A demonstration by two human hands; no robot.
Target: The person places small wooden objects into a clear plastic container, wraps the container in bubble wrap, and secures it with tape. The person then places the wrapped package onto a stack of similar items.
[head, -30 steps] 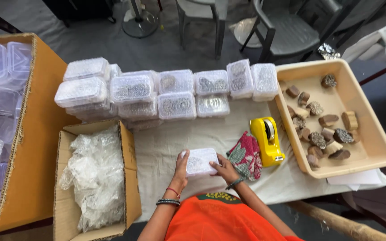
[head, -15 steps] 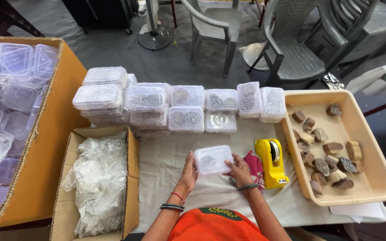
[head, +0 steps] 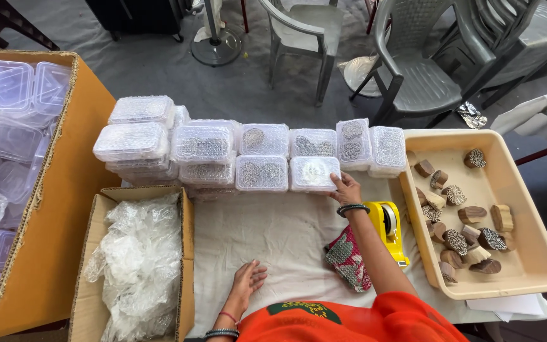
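My right hand (head: 347,189) reaches forward and grips the near right corner of a small clear plastic box (head: 313,172) with a wrapped item inside. That box stands in the front row of several stacked clear boxes (head: 205,144) at the far side of the white cloth-covered table (head: 280,234). My left hand (head: 247,282) lies open and flat on the cloth near my body, holding nothing. Both wrists wear bangles.
A yellow tape dispenser (head: 389,227) and a patterned fabric pouch (head: 348,257) lie by my right forearm. A beige tray (head: 527,266) of carved wooden blocks sits at right. A carton of bubble wrap (head: 137,266) and a big carton of empty plastic boxes (head: 64,209) stand left. Grey chairs (head: 413,69) stand beyond.
Both hands held the small box near my body; now my right hand has carried it forward to the row of stacked boxes, and my left hand has let go and dropped to the cloth.
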